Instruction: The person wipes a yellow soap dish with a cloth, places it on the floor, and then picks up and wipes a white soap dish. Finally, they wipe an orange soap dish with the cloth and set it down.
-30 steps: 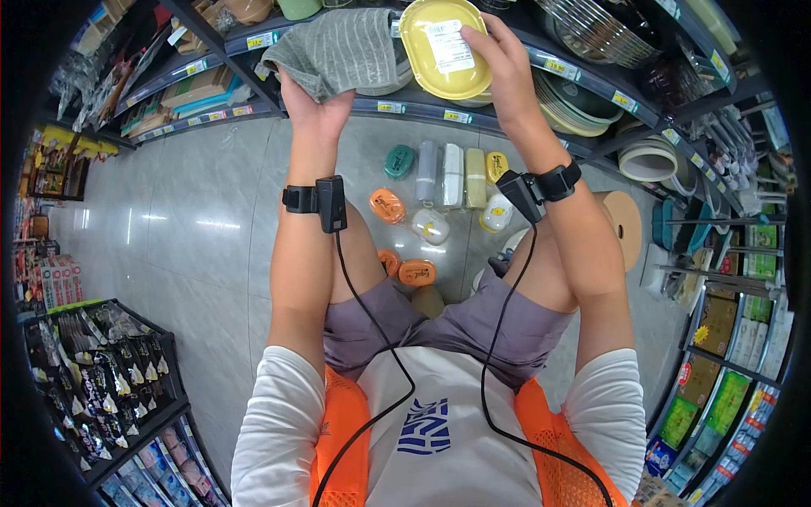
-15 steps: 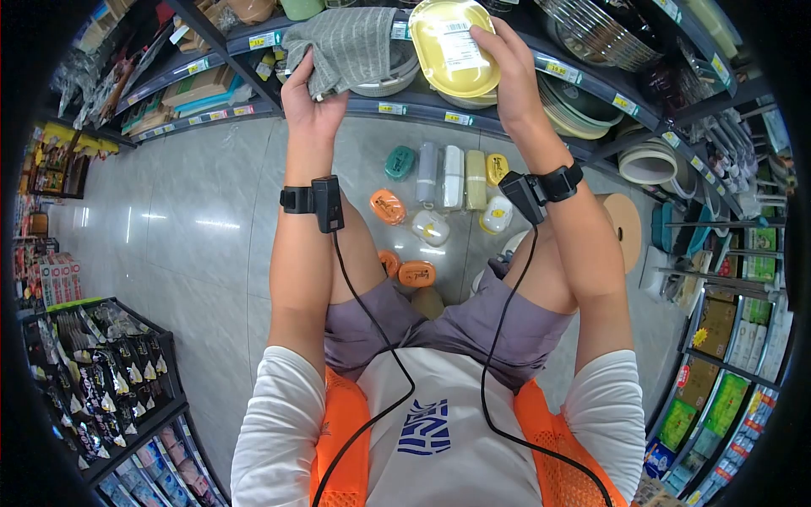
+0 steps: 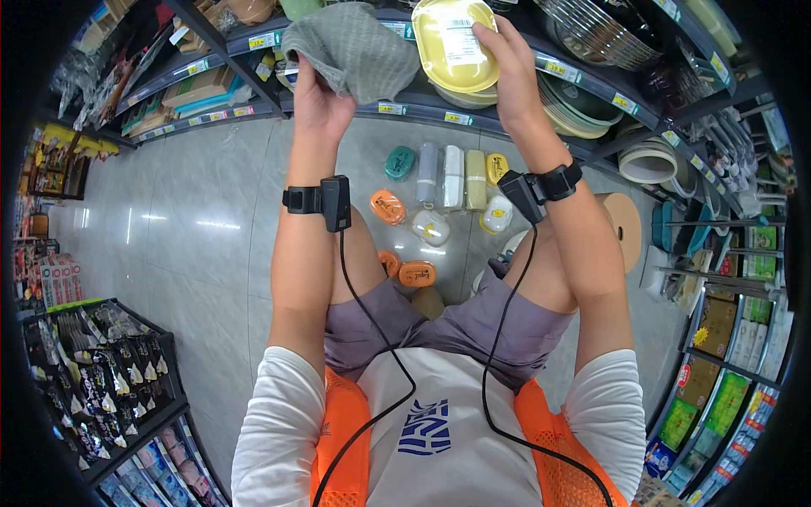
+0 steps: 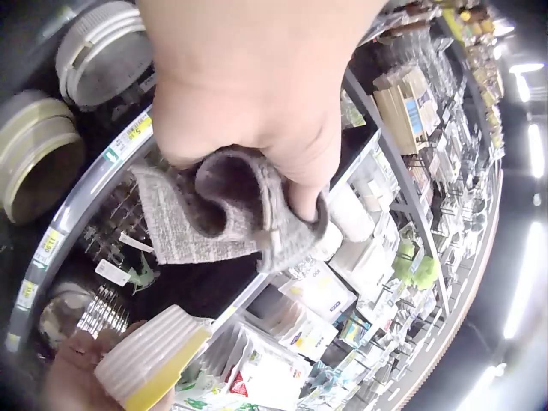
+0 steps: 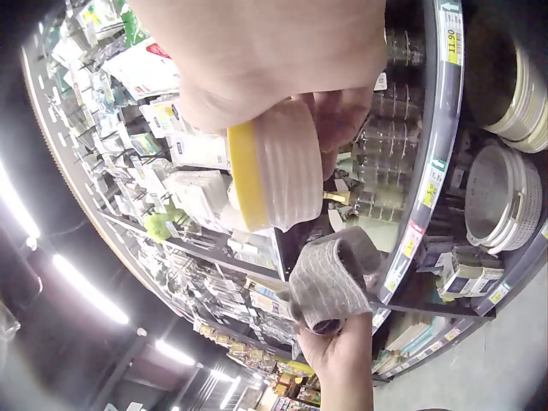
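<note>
My left hand [image 3: 323,110] grips a grey cloth [image 3: 359,55] with pale stripes, raised in front of the shelf. In the left wrist view the cloth [image 4: 197,223] folds into a loop below the fingers, which partly hide in it. To its right, my right hand [image 3: 517,80] holds a yellow container [image 3: 460,76] by its right side, thumb on the white barcode label. The right wrist view shows white ribbed walls on this container [image 5: 291,167] and a yellow edge. The cloth and the container are both held up above the floor.
Shelves [image 3: 422,112] with price tags, bowls and basins curve across the front. On the floor between the legs lie rolled packs [image 3: 453,173], a teal box [image 3: 400,162], several orange boxes [image 3: 387,206] and white boxes [image 3: 431,226]. A display rack [image 3: 110,372] stands at left.
The cloth drew in and hung flatter half a second ago; now it is spread wider and bunched toward the right. The yellow container has shifted slightly right over the last second, still held.
</note>
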### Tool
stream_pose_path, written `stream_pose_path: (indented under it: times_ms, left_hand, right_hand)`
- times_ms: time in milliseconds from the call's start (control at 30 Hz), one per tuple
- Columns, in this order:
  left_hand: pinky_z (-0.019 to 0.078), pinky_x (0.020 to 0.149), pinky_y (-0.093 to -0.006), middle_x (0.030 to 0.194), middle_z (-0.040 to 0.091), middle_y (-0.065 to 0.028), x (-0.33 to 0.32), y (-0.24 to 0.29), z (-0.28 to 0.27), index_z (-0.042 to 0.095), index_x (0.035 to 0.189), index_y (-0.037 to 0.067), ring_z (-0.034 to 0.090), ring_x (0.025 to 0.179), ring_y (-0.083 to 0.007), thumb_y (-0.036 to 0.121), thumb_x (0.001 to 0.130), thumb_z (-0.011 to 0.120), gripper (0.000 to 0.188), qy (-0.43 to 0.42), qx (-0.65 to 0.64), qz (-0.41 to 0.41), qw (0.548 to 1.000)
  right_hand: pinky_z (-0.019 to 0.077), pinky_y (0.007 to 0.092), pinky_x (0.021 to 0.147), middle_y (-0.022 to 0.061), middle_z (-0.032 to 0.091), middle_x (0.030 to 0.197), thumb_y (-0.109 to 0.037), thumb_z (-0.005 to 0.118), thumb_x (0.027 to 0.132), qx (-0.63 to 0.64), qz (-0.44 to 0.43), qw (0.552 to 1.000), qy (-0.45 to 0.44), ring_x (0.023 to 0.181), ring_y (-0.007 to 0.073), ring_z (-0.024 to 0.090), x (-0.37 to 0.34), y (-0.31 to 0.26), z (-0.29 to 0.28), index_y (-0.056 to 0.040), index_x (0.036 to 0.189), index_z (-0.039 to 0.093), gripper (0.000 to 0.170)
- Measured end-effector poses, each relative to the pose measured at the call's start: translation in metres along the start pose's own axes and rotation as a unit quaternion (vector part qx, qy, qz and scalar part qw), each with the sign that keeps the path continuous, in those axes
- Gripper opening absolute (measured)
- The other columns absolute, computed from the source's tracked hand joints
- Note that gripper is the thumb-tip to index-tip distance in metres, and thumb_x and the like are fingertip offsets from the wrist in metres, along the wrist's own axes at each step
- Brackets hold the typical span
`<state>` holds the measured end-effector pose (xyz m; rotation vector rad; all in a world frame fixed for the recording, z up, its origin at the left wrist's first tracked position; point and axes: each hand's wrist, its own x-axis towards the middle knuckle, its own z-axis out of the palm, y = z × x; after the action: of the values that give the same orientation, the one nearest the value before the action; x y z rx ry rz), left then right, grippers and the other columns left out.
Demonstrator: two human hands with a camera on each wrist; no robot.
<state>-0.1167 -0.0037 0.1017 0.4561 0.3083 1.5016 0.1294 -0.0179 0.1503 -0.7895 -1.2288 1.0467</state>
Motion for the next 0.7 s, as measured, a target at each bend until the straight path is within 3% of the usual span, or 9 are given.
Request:
stream_pose_path:
  times_ms: [133, 233, 333, 367, 500, 633, 700]
  left_hand:
    - [0.0415, 0.116, -0.0465, 0.147, 0.058, -0.0084, -0.004, -0.015, -0.004, 0.058, 0.140, 0.008, 0.055, 0.134, -0.0273, 0.045, 0.104, 0.057, 0.052, -0.036, 0.020, -0.028, 0.999]
    - [0.0468, 0.112, -0.0446, 0.144, 0.060, -0.0085, -0.006, -0.027, -0.008, 0.056, 0.141, 0.007, 0.058, 0.131, -0.0263, 0.045, 0.104, 0.058, 0.053, -0.050, 0.109, -0.028, 0.992]
    - [0.0519, 0.107, -0.0431, 0.138, 0.062, -0.0087, -0.005, -0.044, 0.001, 0.052, 0.141, 0.006, 0.061, 0.126, -0.0239, 0.043, 0.103, 0.063, 0.055, -0.129, 0.191, 0.026, 0.973]
    - [0.0501, 0.106, -0.0366, 0.132, 0.063, -0.0101, -0.008, -0.046, 0.004, 0.052, 0.140, 0.003, 0.060, 0.126, -0.0198, 0.036, 0.091, 0.081, 0.065, -0.109, 0.172, 0.012, 0.979]
    - [0.0545, 0.098, -0.0335, 0.122, 0.069, -0.0090, -0.013, -0.047, 0.023, 0.058, 0.132, 0.003, 0.067, 0.112, -0.0171, 0.021, 0.093, 0.079, 0.048, -0.102, 0.261, 0.035, 0.959]
    - [0.0562, 0.092, -0.0310, 0.118, 0.069, -0.0074, -0.010, -0.043, 0.020, 0.061, 0.128, 0.003, 0.068, 0.106, -0.0151, 0.026, 0.094, 0.078, 0.044, -0.081, 0.267, 0.030, 0.960]
    - [0.0566, 0.089, -0.0298, 0.116, 0.070, -0.0064, -0.010, -0.041, 0.019, 0.061, 0.126, 0.003, 0.068, 0.103, -0.0140, 0.028, 0.095, 0.077, 0.043, -0.065, 0.266, 0.026, 0.961]
  right_hand:
    - [0.0503, 0.0261, 0.090, 0.0094, 0.071, 0.111, -0.025, 0.065, 0.100, -0.004, 0.004, 1.000, -0.016, 0.102, 0.0123, 0.066, -0.002, 0.002, 0.002, 0.0015, 0.132, 0.060, 0.041]
    - [0.0519, 0.0267, 0.087, 0.0102, 0.071, 0.113, -0.024, 0.068, 0.099, -0.035, 0.004, 0.998, -0.045, 0.101, 0.0123, 0.066, -0.006, 0.001, 0.006, 0.0000, 0.137, 0.056, 0.046]
    - [0.0540, 0.0274, 0.084, 0.0110, 0.071, 0.116, -0.023, 0.071, 0.098, -0.064, -0.002, 0.993, -0.096, 0.101, 0.0133, 0.067, -0.009, 0.007, 0.013, -0.0016, 0.142, 0.050, 0.052]
    - [0.0548, 0.0276, 0.083, 0.0113, 0.071, 0.117, -0.023, 0.072, 0.098, -0.074, -0.007, 0.990, -0.117, 0.102, 0.0137, 0.067, -0.011, 0.013, 0.014, -0.0020, 0.143, 0.049, 0.054]
    - [0.0570, 0.0297, 0.084, 0.0132, 0.071, 0.120, -0.025, 0.073, 0.097, -0.099, -0.008, 0.986, -0.136, 0.105, 0.0161, 0.068, -0.016, 0.018, 0.020, -0.0029, 0.145, 0.047, 0.059]
    - [0.0572, 0.0326, 0.086, 0.0144, 0.071, 0.121, -0.027, 0.072, 0.098, -0.126, 0.029, 0.980, -0.148, 0.104, 0.0182, 0.069, -0.019, 0.011, 0.021, -0.0023, 0.144, 0.047, 0.058]
    - [0.0570, 0.0330, 0.085, 0.0154, 0.071, 0.120, -0.028, 0.072, 0.098, -0.138, 0.005, 0.978, -0.157, 0.104, 0.0189, 0.070, -0.020, 0.014, 0.022, -0.0024, 0.144, 0.048, 0.058]
